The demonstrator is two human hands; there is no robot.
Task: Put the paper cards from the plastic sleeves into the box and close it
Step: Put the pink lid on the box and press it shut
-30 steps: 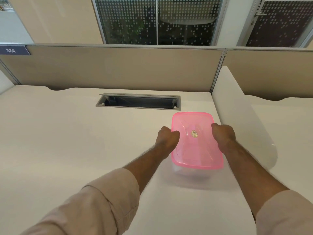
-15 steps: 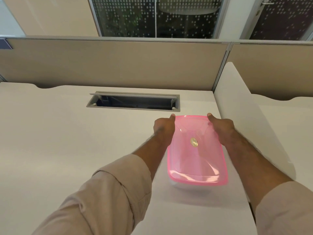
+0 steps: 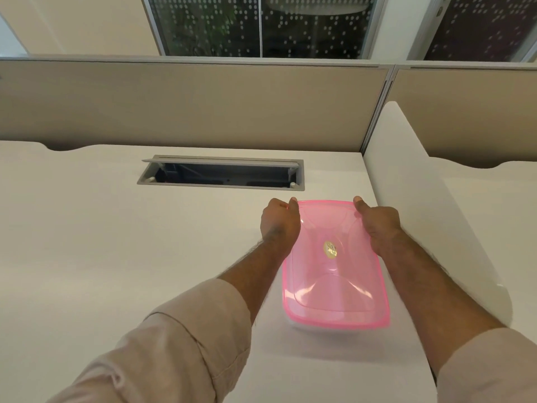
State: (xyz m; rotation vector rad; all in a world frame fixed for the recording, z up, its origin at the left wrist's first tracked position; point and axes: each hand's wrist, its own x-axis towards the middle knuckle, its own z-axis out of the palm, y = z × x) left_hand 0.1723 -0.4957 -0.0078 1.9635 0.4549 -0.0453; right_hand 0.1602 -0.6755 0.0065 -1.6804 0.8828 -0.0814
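Cable hatch at 11 o'clock of box; white divider at 3. Pink lid on. Left hand, right hand clamp far lid corners.

The small gold sticker on the pink lid is too blurred to read.

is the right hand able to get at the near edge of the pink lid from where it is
Probably yes: the right hand grips the far corner of the pink lid, and nothing lies on the lid's near edge or on the desk beside it.
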